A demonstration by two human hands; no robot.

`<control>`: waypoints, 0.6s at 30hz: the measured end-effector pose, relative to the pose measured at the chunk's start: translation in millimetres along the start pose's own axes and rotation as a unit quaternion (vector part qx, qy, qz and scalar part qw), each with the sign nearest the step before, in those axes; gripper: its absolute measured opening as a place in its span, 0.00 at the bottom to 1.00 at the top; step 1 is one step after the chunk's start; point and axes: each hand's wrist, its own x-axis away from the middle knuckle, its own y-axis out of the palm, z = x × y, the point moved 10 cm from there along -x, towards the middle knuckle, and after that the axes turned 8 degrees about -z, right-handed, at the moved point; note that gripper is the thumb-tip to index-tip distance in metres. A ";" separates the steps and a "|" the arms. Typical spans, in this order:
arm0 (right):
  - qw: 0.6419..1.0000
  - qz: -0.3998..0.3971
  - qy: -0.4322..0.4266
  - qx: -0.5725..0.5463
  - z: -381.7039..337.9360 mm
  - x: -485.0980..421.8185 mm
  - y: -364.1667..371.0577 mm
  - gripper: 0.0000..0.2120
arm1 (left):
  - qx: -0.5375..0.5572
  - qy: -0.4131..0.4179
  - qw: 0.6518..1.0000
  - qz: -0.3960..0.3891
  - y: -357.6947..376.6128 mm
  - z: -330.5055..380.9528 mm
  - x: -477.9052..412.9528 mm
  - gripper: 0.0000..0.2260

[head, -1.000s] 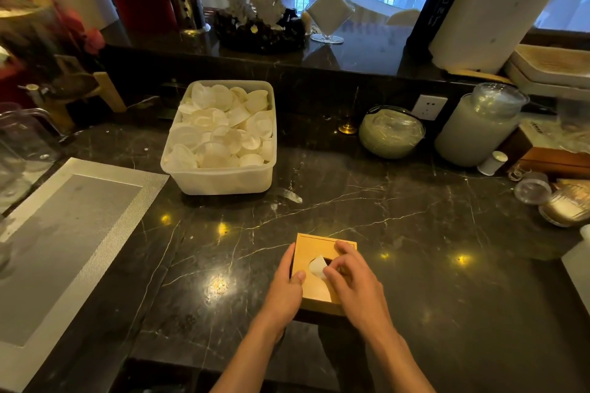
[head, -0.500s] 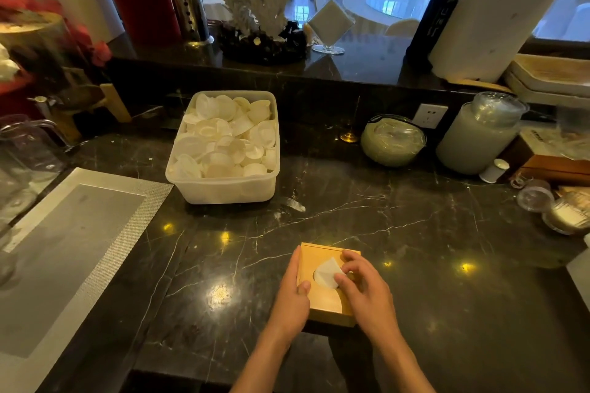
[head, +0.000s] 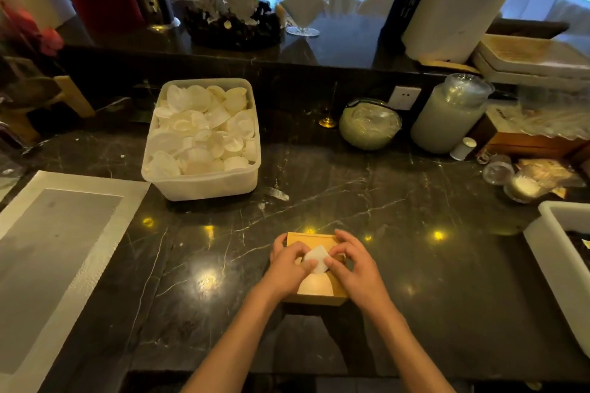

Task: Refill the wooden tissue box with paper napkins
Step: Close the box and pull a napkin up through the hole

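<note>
A small wooden tissue box (head: pixel 319 295) sits on the black marble counter near its front edge. A white paper napkin (head: pixel 316 258) sticks up out of the opening in the box's top. My left hand (head: pixel 289 268) lies over the box's left side, its fingertips pinching the napkin's left edge. My right hand (head: pixel 352 266) covers the right side and pinches the napkin's right edge. Both hands hide much of the lid.
A white plastic tub (head: pixel 204 182) of shell-like white pieces stands behind and to the left. A silver placemat (head: pixel 57 252) lies at far left. A white bin (head: pixel 562 268) sits at the right edge. Jars (head: pixel 447 118) and a covered bowl (head: pixel 368 124) line the back.
My left hand has moved from the box's left side up onto the lid and now pinches the napkin together with my right hand. The napkin stands higher out of the opening.
</note>
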 end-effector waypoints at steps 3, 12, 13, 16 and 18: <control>0.999 -0.007 0.013 0.038 0.5 1.0 -3.4 0.02 | 0.011 0.009 1.000 0.005 -4.5 -2.0 -1.4 0.06; 0.993 -0.092 0.044 0.062 3.1 -1.0 4.0 0.07 | 0.003 0.035 0.999 -0.017 -8.2 6.4 6.7 0.03; 0.993 -0.093 0.052 0.053 2.3 -1.8 3.0 0.07 | -0.002 0.031 0.999 -0.022 -9.8 7.9 6.6 0.03; 0.992 -0.105 0.069 0.030 2.2 -4.3 6.4 0.07 | -0.022 0.020 0.999 -0.040 -13.0 10.9 3.6 0.03; 0.992 -0.100 0.078 0.015 4.7 -4.8 9.2 0.08 | -0.031 0.012 0.998 -0.053 -12.8 12.2 0.6 0.04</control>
